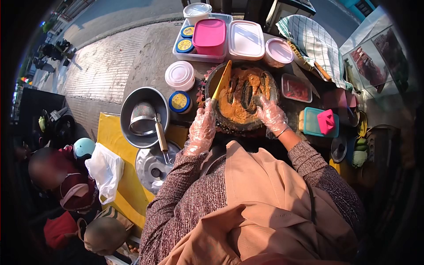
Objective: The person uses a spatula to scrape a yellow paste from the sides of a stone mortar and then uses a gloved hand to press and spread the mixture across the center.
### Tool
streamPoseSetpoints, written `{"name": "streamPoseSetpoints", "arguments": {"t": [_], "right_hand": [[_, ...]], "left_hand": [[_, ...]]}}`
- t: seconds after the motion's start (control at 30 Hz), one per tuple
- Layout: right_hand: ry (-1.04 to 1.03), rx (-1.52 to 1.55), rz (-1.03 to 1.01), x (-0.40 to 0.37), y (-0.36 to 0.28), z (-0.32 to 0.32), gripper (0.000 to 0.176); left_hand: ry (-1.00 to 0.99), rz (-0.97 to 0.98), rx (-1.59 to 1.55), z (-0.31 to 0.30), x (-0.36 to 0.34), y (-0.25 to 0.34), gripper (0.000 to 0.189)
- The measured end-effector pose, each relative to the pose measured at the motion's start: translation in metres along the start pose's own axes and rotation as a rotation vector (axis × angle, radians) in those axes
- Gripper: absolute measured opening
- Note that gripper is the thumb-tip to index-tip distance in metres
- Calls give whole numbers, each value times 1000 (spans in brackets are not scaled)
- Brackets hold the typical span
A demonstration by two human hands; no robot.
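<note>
My left hand (204,126), in a clear plastic glove, is closed around the handle of a yellow-orange spatula (224,80). The spatula stands tilted at the left rim of a wide stone mortar (276,88). Thick orange-brown sauce (238,112) is smeared over the bowl, with dark stone showing through in streaks. Over the mortar's right side my right hand (271,115), gloved too, has its fingers curled around what looks like a dark stone pestle (257,100), mostly hidden by the hand.
Lidded tubs (210,37) and a white-lidded box (246,39) stand behind the mortar. On the left are a metal bowl (128,101) with a strainer and a pot lid (148,165). A teal-lidded box (316,119) lies right. People (77,192) are at lower left.
</note>
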State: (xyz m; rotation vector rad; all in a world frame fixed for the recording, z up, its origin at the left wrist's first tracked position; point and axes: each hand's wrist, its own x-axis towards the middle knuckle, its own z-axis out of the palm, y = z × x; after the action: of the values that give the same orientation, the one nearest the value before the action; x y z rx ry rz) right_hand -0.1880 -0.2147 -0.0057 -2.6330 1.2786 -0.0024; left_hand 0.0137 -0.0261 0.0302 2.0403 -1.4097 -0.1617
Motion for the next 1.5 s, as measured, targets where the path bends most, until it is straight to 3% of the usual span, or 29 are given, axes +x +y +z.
{"name": "streamPoseSetpoints", "arguments": {"t": [0.03,0.13,0.2,0.23,0.3,0.43,0.5,0.53,0.6,0.7,0.77,0.8,0.9,0.97,1.07,1.17,1.23,1.27,1.37,1.4,1.43,1.47,1.5], "right_hand": [[0,-18,105,19,-6,-17,52],[86,140,134,77,4,-4,52],[-11,154,-5,84,-13,7,50],[-54,102,19,61,-34,-2,52],[-132,29,-49,10,-45,-16,54],[47,21,83,11,-5,-4,50],[6,112,233,60,-1,-22,52],[10,113,227,80,-1,-17,52],[13,293,101,106,-9,4,51],[45,130,-67,58,-33,23,47],[-56,142,-93,19,-36,-1,50],[51,67,-117,16,-25,3,52],[168,308,107,74,-2,11,51],[95,429,157,110,-14,-10,52],[-85,389,-3,112,-53,-12,48],[-224,245,-128,46,-87,-17,45],[-146,11,-166,20,-91,-5,46],[-129,144,-190,28,-77,-10,47],[-147,300,20,101,-31,-14,53],[-162,380,81,107,-24,-40,53],[-127,318,43,118,-9,-38,53],[-124,295,-6,112,6,-27,52],[-118,266,-55,100,10,-24,51]], "left_hand": [[-24,-9,-12,2,4,3,55],[-78,-35,44,10,9,9,55],[-199,-132,-51,10,7,12,56],[-162,-90,-45,3,5,18,53],[-223,-257,-342,30,-8,-2,53],[-251,-132,-35,-6,-30,18,53],[-131,-17,-491,-14,-38,19,55],[-114,39,-34,-17,-42,22,56],[-131,-13,-11,-21,-48,22,57],[-174,-112,11,-31,-49,23,59],[-90,-125,-79,-33,-51,21,66],[-105,-148,-79,-36,-51,21,67],[-84,-161,-79,-40,-49,20,67],[-59,-120,-83,-39,-46,17,66],[-73,-159,-66,-43,-44,20,66],[-62,-134,-52,-38,-41,15,66],[-72,-107,-29,-35,-43,10,67],[-84,-110,-37,-31,-46,10,67],[-121,-131,-10,-26,-43,7,65],[-49,-45,22,-21,-44,5,63],[17,43,55,-22,-43,7,62],[-100,-92,61,-25,-43,11,61],[-100,-88,58,-25,-44,11,61]]}}
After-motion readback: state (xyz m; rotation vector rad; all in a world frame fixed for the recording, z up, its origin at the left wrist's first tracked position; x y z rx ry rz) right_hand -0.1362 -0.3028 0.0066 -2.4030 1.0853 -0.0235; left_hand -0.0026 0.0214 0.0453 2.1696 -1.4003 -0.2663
